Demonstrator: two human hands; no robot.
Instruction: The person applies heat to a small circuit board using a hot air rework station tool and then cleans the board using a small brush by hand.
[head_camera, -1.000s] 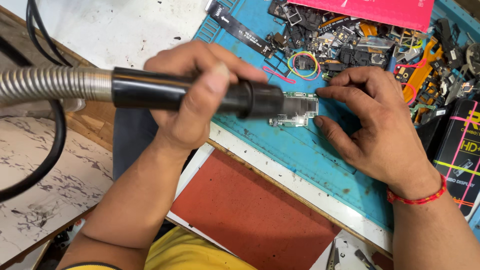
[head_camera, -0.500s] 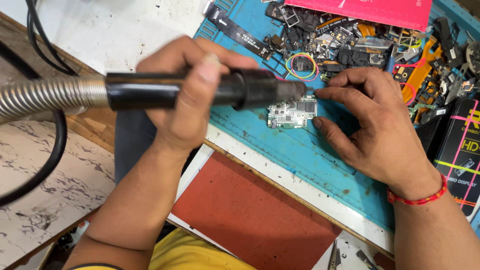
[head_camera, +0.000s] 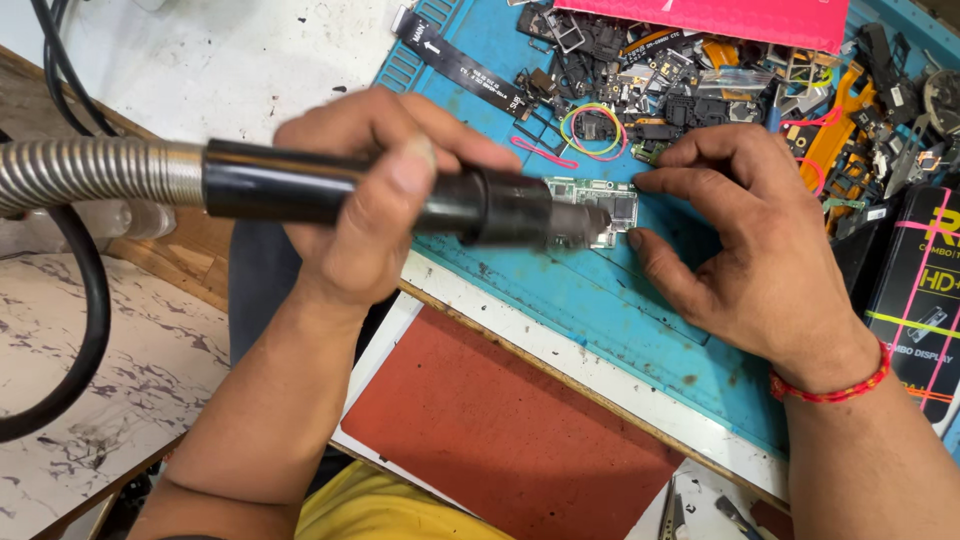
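Left hand (head_camera: 375, 200) fingers wrapped around black cylindrical hot-air handpiece (head_camera: 400, 195), nozzle over small green circuit board (head_camera: 600, 205) on blue silicone work mat (head_camera: 600, 300). Right hand (head_camera: 745, 250) fingertips spread, pinning board's edge.

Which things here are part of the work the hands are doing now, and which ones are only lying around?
In use:
- left hand holding the black hot-air handpiece
- right hand, fingers steadying the small circuit board
- blue work mat

Lying about:
- heap of phone parts
- yellow rubber band
- black flex cable
- pink packet
- red pad
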